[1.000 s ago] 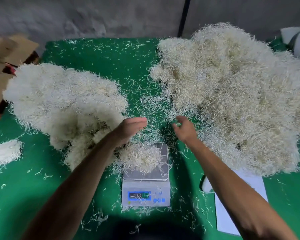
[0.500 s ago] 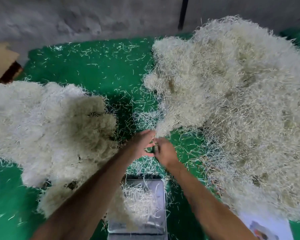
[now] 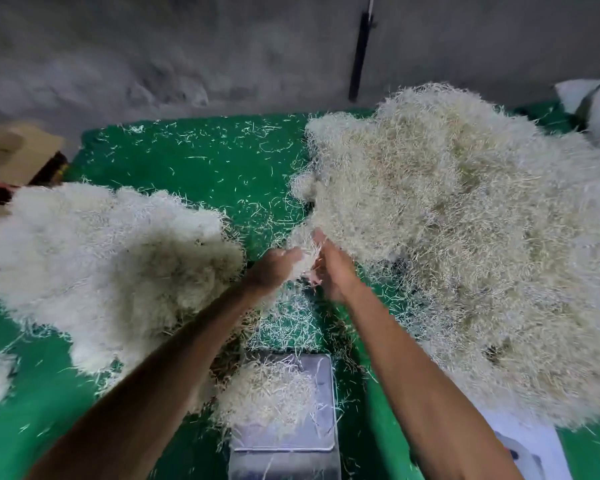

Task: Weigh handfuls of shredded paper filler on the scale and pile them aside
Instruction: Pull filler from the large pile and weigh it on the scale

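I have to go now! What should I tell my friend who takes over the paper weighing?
Left hand and right hand: both pulling a tuft from the big pile on the right.
Scale: in front, already holds a small clump.
Left pile: weighed handfuls, it seems.
Left to do: add the tuft, read the scale, move it left, repeat.

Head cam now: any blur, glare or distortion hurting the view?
Head view: wide-angle bending at the edges; the left pile is washed out, its strands blurred; both hands are slightly smeared at the right pile; the scale shows soft glare, its display cut off by the bottom edge.
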Action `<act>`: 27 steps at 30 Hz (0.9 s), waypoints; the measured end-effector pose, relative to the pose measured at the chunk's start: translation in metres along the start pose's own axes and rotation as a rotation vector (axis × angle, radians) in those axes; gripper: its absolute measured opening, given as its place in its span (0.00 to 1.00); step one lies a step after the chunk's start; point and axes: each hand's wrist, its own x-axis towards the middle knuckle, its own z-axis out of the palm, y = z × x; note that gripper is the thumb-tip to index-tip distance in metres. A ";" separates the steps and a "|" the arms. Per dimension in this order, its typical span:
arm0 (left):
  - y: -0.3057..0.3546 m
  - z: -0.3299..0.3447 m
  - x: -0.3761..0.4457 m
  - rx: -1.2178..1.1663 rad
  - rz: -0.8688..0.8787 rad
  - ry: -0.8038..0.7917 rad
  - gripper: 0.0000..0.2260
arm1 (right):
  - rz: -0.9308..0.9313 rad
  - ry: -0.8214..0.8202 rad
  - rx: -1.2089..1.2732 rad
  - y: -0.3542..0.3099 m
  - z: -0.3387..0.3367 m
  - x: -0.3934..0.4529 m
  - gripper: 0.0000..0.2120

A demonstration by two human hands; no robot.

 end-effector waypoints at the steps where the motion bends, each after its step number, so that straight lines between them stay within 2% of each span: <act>1: 0.004 -0.010 -0.011 0.016 -0.009 0.010 0.16 | 0.022 -0.023 0.104 -0.015 0.003 0.001 0.28; 5: 0.007 -0.058 -0.036 -0.202 -0.089 0.154 0.21 | 0.045 0.177 0.422 -0.052 -0.004 0.006 0.14; 7: 0.009 -0.082 -0.053 -0.292 -0.123 0.256 0.30 | 0.049 0.263 0.505 -0.056 -0.016 0.006 0.15; 9: 0.008 -0.102 -0.072 -0.245 -0.096 0.253 0.25 | 0.020 0.308 0.562 -0.054 -0.026 0.003 0.16; 11: 0.002 -0.110 -0.084 -0.231 -0.024 0.310 0.36 | -0.022 0.337 0.535 -0.050 -0.028 -0.005 0.18; 14: 0.009 -0.117 -0.086 -0.359 -0.074 0.274 0.45 | -0.012 0.368 0.265 -0.041 -0.028 -0.019 0.18; 16: 0.022 -0.113 -0.089 -0.438 -0.129 0.218 0.45 | 0.052 0.286 -0.071 -0.041 -0.019 -0.033 0.15; 17: 0.030 -0.106 -0.091 -0.405 -0.142 0.202 0.42 | 0.054 0.230 -0.386 -0.043 -0.012 -0.039 0.15; 19: 0.055 -0.095 -0.093 -0.395 -0.167 0.193 0.32 | -0.045 0.191 -1.009 -0.050 0.004 -0.053 0.16; 20: 0.064 -0.090 -0.088 -0.459 -0.227 0.198 0.35 | -0.156 0.201 -1.145 -0.055 0.014 -0.058 0.18; 21: 0.074 -0.086 -0.086 -0.489 -0.230 0.183 0.37 | -0.290 0.173 -1.136 -0.061 0.024 -0.062 0.23; 22: 0.082 -0.082 -0.084 -0.484 -0.205 0.164 0.38 | -0.396 0.077 -1.036 -0.068 0.033 -0.069 0.29; 24: 0.093 -0.078 -0.087 -0.458 -0.156 0.139 0.35 | -0.448 -0.185 -0.801 -0.077 0.050 -0.086 0.36; 25: 0.096 -0.079 -0.088 -0.436 -0.140 0.133 0.33 | -0.435 -0.275 -0.755 -0.077 0.056 -0.092 0.35; 27: 0.096 -0.086 -0.091 -0.441 -0.105 0.141 0.30 | -0.361 -0.336 -0.717 -0.071 0.061 -0.101 0.30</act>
